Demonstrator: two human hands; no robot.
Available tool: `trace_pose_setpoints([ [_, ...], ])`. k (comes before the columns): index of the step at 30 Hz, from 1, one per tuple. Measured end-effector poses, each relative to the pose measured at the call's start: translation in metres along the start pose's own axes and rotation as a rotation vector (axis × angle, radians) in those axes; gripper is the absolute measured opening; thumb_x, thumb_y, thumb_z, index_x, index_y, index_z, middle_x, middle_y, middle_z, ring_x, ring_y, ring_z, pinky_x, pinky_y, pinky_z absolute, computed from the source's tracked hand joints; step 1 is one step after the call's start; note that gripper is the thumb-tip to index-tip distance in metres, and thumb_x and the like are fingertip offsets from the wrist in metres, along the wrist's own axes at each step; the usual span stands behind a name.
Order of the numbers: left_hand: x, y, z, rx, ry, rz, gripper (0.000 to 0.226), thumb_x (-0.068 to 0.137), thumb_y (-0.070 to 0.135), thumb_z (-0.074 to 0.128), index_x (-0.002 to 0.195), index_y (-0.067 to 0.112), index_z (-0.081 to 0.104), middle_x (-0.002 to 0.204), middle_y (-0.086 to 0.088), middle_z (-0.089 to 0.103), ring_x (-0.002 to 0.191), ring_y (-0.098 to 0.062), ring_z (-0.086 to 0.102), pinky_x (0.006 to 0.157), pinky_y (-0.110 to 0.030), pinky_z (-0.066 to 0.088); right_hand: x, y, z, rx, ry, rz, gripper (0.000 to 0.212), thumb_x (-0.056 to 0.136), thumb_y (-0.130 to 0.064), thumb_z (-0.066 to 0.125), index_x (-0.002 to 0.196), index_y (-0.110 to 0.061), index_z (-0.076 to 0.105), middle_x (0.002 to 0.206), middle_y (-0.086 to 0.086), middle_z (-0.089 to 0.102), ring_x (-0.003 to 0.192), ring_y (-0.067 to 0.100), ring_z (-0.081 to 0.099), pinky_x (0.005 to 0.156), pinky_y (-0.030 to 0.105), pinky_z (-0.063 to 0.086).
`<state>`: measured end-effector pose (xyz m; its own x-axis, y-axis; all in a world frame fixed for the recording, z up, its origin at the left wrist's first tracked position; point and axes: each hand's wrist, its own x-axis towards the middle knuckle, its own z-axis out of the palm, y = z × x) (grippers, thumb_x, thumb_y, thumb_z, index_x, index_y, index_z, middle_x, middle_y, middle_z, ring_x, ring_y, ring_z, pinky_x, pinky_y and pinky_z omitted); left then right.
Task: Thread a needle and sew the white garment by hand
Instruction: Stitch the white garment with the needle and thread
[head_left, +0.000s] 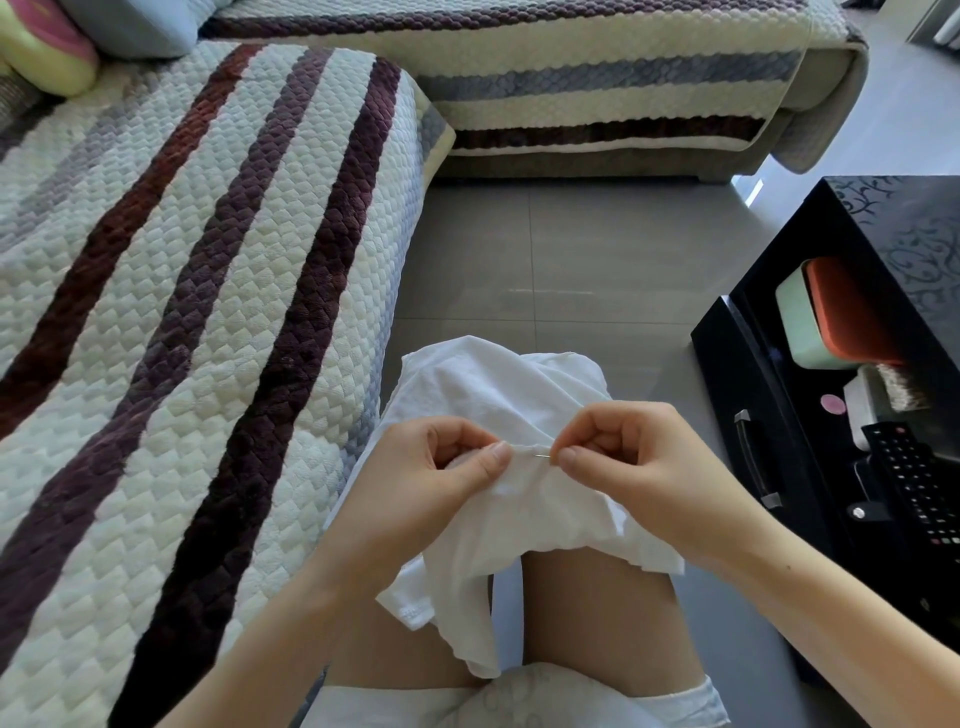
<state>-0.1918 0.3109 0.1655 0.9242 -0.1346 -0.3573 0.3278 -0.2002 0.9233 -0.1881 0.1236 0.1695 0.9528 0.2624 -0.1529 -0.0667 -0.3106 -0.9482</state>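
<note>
Both hands pinch the white garment (519, 499) between them, left hand (441, 467) on fabric, right hand (628, 467) on the needle (544, 455).

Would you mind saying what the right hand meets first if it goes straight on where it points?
Likely the fold of the white garment, where the needle enters; the left hand lies just beyond.

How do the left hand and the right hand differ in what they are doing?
The left hand pinches a fold of the white garment; the right hand pinches the needle beside that fold. The left hand's thumb points right, the right hand's thumb points left. Both have curled fingers.
</note>
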Motion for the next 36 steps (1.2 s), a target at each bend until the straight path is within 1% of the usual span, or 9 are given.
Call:
trace_pose_setpoints([
  [5, 0.000, 0.001, -0.002, -0.067, -0.035, -0.033, 0.009, 0.083, 0.017, 0.068, 0.076, 0.016, 0.073, 0.072, 0.001, 0.072, 0.070, -0.004, 0.065, 0.064, -0.012, 0.048, 0.003, 0.004, -0.002, 0.182, -0.045, 0.086, 0.014, 0.079, -0.005, 0.064, 0.067, -0.011, 0.068, 0.052, -0.007, 0.054, 0.048, 0.001, 0.043, 0.048, 0.010, 0.032],
  [9, 0.002, 0.004, -0.003, -0.142, -0.082, -0.057, 0.007, 0.078, 0.020, 0.070, 0.075, 0.014, 0.073, 0.072, 0.000, 0.071, 0.069, -0.005, 0.064, 0.062, -0.013, 0.049, 0.005, 0.006, -0.002, 0.311, -0.085, 0.127, 0.007, 0.071, -0.014, 0.062, 0.066, -0.013, 0.067, 0.058, -0.003, 0.058, 0.053, 0.003, 0.050, 0.051, 0.011, 0.037],
  [13, 0.002, 0.006, 0.002, -0.224, -0.161, -0.077, 0.015, 0.067, 0.025, 0.070, 0.074, 0.013, 0.075, 0.075, -0.005, 0.072, 0.070, -0.009, 0.066, 0.064, -0.016, 0.052, 0.005, 0.008, 0.005, 0.366, -0.181, 0.090, 0.011, 0.078, -0.018, 0.062, 0.077, -0.008, 0.064, 0.066, 0.004, 0.058, 0.061, 0.009, 0.052, 0.056, 0.017, 0.042],
  [16, 0.004, 0.005, 0.002, -0.244, -0.122, -0.075, 0.014, 0.065, 0.025, 0.071, 0.072, 0.013, 0.075, 0.073, -0.005, 0.072, 0.069, -0.010, 0.066, 0.062, -0.016, 0.052, 0.005, 0.012, 0.004, 0.244, -0.160, 0.000, 0.014, 0.084, -0.020, 0.058, 0.090, -0.007, 0.059, 0.071, 0.014, 0.056, 0.065, 0.018, 0.050, 0.059, 0.025, 0.041],
  [21, 0.005, 0.002, 0.006, -0.203, -0.098, -0.071, 0.007, 0.069, 0.022, 0.072, 0.068, 0.016, 0.075, 0.072, -0.004, 0.072, 0.067, -0.007, 0.066, 0.062, -0.015, 0.051, -0.001, 0.022, 0.003, -0.029, -0.051, -0.107, 0.019, 0.093, 0.003, 0.050, 0.091, -0.016, 0.049, 0.071, 0.004, 0.067, 0.063, 0.010, 0.059, 0.065, 0.021, 0.046],
  [26, 0.007, 0.000, 0.013, -0.115, -0.063, -0.042, 0.007, 0.079, 0.018, 0.071, 0.080, 0.011, 0.074, 0.081, -0.008, 0.075, 0.078, -0.013, 0.069, 0.072, -0.020, 0.053, -0.003, 0.017, 0.013, -0.173, 0.047, -0.305, 0.031, 0.089, -0.005, 0.051, 0.103, -0.032, 0.053, 0.066, -0.004, 0.063, 0.061, 0.004, 0.058, 0.067, 0.010, 0.044],
  [28, 0.006, 0.002, 0.013, -0.097, -0.056, -0.019, 0.009, 0.078, 0.020, 0.072, 0.080, 0.012, 0.074, 0.081, -0.008, 0.075, 0.078, -0.014, 0.070, 0.073, -0.023, 0.054, -0.005, 0.016, 0.013, -0.217, 0.052, -0.351, 0.031, 0.090, -0.008, 0.049, 0.111, -0.029, 0.059, 0.069, -0.008, 0.064, 0.066, 0.004, 0.061, 0.067, 0.017, 0.049],
  [32, 0.003, 0.004, 0.015, -0.090, -0.083, 0.028, 0.027, 0.063, 0.037, 0.070, 0.077, 0.014, 0.075, 0.078, -0.006, 0.075, 0.076, -0.013, 0.070, 0.070, -0.021, 0.054, -0.008, 0.019, 0.017, -0.201, 0.123, -0.366, 0.010, 0.091, -0.027, 0.055, 0.094, -0.029, 0.065, 0.071, -0.008, 0.067, 0.068, 0.011, 0.065, 0.063, 0.037, 0.053],
  [36, 0.002, 0.001, 0.016, -0.027, -0.053, 0.042, 0.023, 0.072, 0.033, 0.072, 0.081, 0.013, 0.075, 0.079, -0.006, 0.074, 0.075, -0.014, 0.070, 0.067, -0.021, 0.053, -0.007, 0.017, 0.018, -0.401, 0.371, -0.442, 0.009, 0.085, -0.029, 0.061, 0.082, -0.027, 0.069, 0.088, -0.012, 0.067, 0.084, 0.009, 0.064, 0.072, 0.029, 0.051],
])
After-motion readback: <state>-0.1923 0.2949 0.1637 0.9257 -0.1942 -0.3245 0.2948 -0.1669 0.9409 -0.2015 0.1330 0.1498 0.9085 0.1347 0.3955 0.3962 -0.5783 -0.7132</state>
